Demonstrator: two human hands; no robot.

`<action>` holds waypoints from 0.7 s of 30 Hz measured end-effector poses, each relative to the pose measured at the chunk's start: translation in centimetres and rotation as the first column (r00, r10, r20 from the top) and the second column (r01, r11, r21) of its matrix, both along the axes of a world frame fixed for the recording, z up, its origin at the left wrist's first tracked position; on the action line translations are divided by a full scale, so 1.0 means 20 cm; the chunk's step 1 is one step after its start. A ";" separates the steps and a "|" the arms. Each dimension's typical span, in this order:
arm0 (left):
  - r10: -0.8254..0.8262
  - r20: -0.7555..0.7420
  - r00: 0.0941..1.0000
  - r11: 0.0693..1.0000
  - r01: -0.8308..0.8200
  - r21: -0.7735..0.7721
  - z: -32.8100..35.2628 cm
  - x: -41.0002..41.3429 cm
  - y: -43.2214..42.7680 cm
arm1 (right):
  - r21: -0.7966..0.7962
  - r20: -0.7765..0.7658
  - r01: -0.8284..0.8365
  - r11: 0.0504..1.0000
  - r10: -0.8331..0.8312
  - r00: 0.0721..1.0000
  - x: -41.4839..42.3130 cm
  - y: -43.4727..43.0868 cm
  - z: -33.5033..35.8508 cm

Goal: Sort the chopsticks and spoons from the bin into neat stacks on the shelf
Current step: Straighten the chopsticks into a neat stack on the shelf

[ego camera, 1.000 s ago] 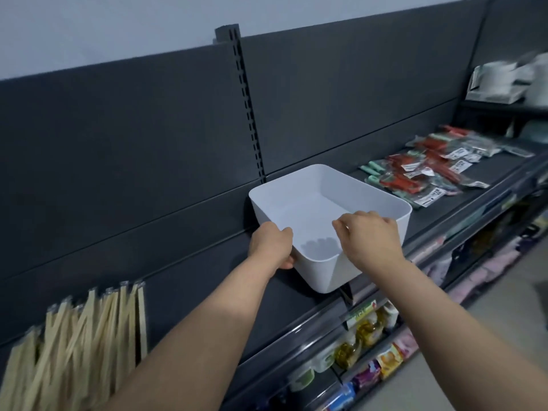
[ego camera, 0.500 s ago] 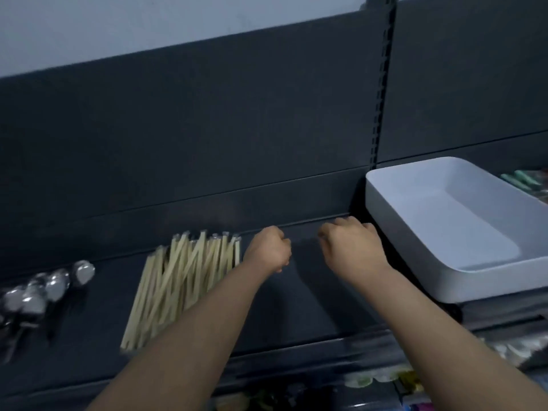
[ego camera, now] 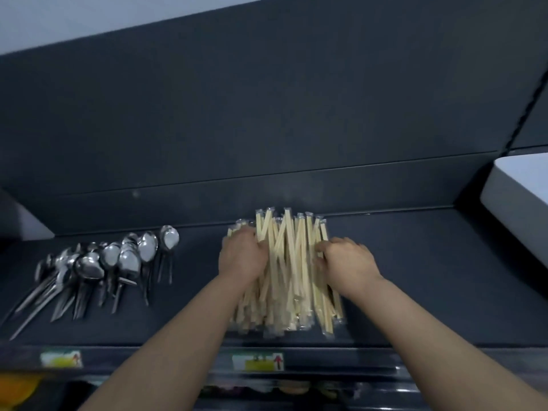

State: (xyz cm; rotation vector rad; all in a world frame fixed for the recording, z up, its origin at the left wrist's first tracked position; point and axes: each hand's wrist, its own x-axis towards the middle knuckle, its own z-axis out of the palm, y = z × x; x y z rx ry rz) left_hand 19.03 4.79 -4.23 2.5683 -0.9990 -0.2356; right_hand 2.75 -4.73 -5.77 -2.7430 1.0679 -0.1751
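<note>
Here the dark shelf [ego camera: 415, 277] bears chopsticks [ego camera: 292, 262] and spoons [ego camera: 98, 265]; white bin [ego camera: 522, 197] right.

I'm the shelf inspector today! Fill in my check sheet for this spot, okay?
Surface: dark shelf.
Job's things: wrapped chopsticks in a loose, crossed pile; metal spoons fanned out to its left; white bin at the right edge.
Clutter: nothing seen.
Grippers: left hand and right hand hold the pile's two sides, fingers curled.
Cables: nothing seen.
Surroundings: dark back panel; price labels on the shelf's front edge; blurred goods below.
</note>
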 end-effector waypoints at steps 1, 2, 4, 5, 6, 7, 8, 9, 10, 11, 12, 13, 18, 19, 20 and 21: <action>0.020 -0.035 0.999 0.999 -0.019 0.036 -0.02 0.06 0.03 | 0.056 0.001 0.014 0.998 -0.014 1.000 0.04 0.03 -0.01; 0.041 -0.089 0.995 0.996 -0.033 0.082 -0.04 0.12 0.07 | 0.115 -0.001 0.032 0.993 -0.033 0.999 0.07 0.07 -0.02; 0.067 -0.197 0.978 0.986 -0.035 0.161 -0.10 0.20 0.12 | 0.228 -0.024 0.064 0.972 -0.061 0.998 0.13 0.13 -0.04; 0.071 -0.247 0.966 0.982 -0.024 0.187 -0.13 0.23 0.14 | 0.271 -0.044 0.074 0.960 -0.065 0.997 0.15 0.15 -0.05; 0.068 -0.288 0.955 0.980 -0.009 0.201 -0.15 0.24 0.15 | 0.298 -0.066 0.081 0.951 -0.064 0.996 0.17 0.17 -0.07; 0.060 -0.314 0.947 0.979 0.006 0.205 -0.18 0.24 0.16 | 0.311 -0.086 0.087 0.946 -0.064 0.994 0.19 0.18 -0.08; 0.041 -0.324 0.945 0.979 0.028 0.203 -0.20 0.24 0.16 | 0.314 -0.099 0.092 0.945 -0.064 0.993 0.19 0.18 -0.09; 0.019 -0.326 0.945 0.979 0.048 0.196 -0.22 0.23 0.15 | 0.314 -0.107 0.095 0.945 -0.064 0.992 0.19 0.17 -0.11; -0.013 -0.316 0.949 0.979 0.076 0.189 -0.23 0.21 0.13 | 0.313 -0.111 0.098 0.945 -0.067 0.992 0.19 0.17 -0.12; -0.041 -0.301 0.953 0.976 0.103 0.192 -0.24 0.18 0.10 | 0.313 -0.111 0.105 0.944 -0.074 0.991 0.17 0.16 -0.13; -0.065 -0.285 0.956 0.971 0.127 0.204 -0.24 0.15 0.07 | 0.315 -0.108 0.116 0.942 -0.086 0.990 0.16 0.15 -0.14; -0.085 -0.270 0.959 0.964 0.147 0.219 -0.25 0.11 0.04 | 0.318 -0.106 0.126 0.940 -0.097 0.990 0.14 0.14 -0.14; -0.144 -0.232 0.962 0.942 0.205 0.265 -0.23 -0.11 -0.15 | 0.327 -0.086 0.173 0.929 -0.153 0.984 -0.06 0.02 -0.15; -0.148 -0.236 0.961 0.939 0.211 0.271 -0.23 -0.16 -0.19 | 0.328 -0.090 0.183 0.927 -0.162 0.983 -0.11 -0.02 -0.14; -0.156 -0.237 0.959 0.936 0.220 0.276 -0.23 -0.22 -0.24 | 0.329 -0.101 0.191 0.925 -0.167 0.981 -0.17 -0.05 -0.13; -0.164 -0.237 0.958 0.932 0.229 0.279 -0.23 -0.28 -0.28 | 0.330 -0.114 0.200 0.923 -0.171 0.979 -0.23 -0.09 -0.13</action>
